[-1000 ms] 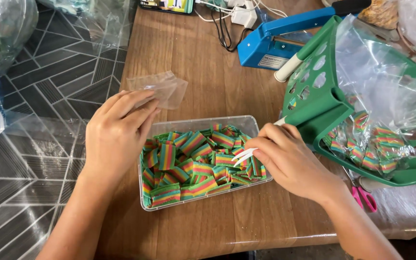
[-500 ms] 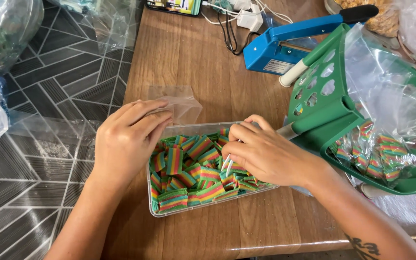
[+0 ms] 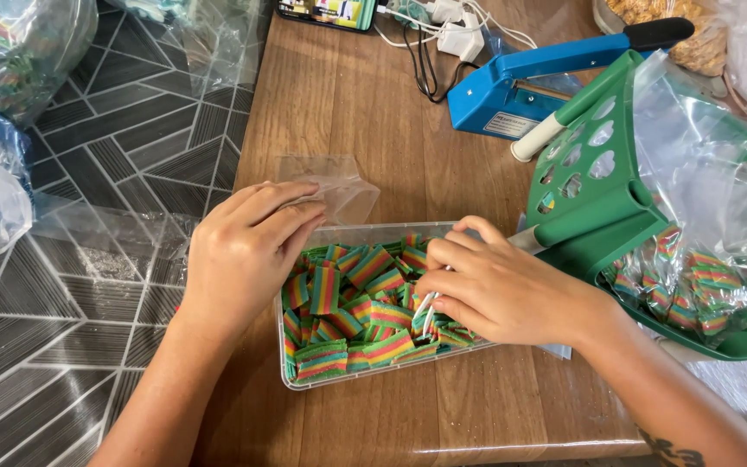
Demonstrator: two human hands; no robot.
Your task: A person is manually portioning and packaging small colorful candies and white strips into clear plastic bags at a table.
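A clear plastic tub [image 3: 372,372] on the wooden table holds several rainbow-striped sweet pieces [image 3: 365,294]. My left hand [image 3: 248,251] rests at the tub's far left corner and pinches a small clear plastic bag [image 3: 335,186]. My right hand [image 3: 494,290] grips a white plastic fork [image 3: 426,310], its tines pressed down among the pieces in the right half of the tub.
A green perforated basket [image 3: 598,199] lined with clear plastic holds bagged sweets [image 3: 693,277] at the right. A blue heat sealer [image 3: 529,78] and white chargers with cables [image 3: 443,26] lie at the back. Large plastic bags [image 3: 2,104] lie on the patterned floor at the left.
My right hand moved left over the tub and lowered the fork into the pieces. My left hand kept holding the small bag by the tub's corner. The view shifted slightly.
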